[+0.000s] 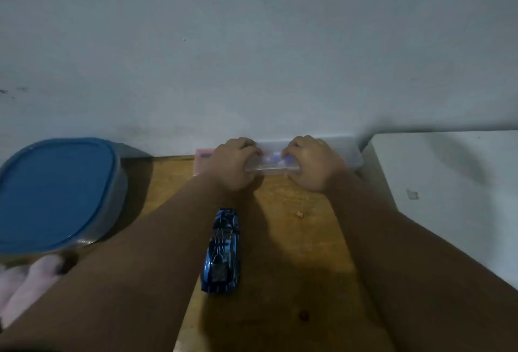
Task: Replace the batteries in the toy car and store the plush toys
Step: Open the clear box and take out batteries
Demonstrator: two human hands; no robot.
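A shiny blue toy car (222, 252) lies on the wooden table (294, 239), between my forearms. At the back, against the wall, lies a long clear plastic case (344, 152) with a pink left end and bluish items inside. My left hand (234, 165) grips the case near its left part, fingers curled over its top. My right hand (312, 165) grips it near the middle the same way. A pale pink plush toy (25, 284) shows at the lower left edge, partly hidden by my left arm.
A clear container with a blue lid (56, 194) stands at the left. A white box or surface (448, 183) fills the right side. A grey wall (252, 43) rises directly behind the table. Small crumbs lie on the wood.
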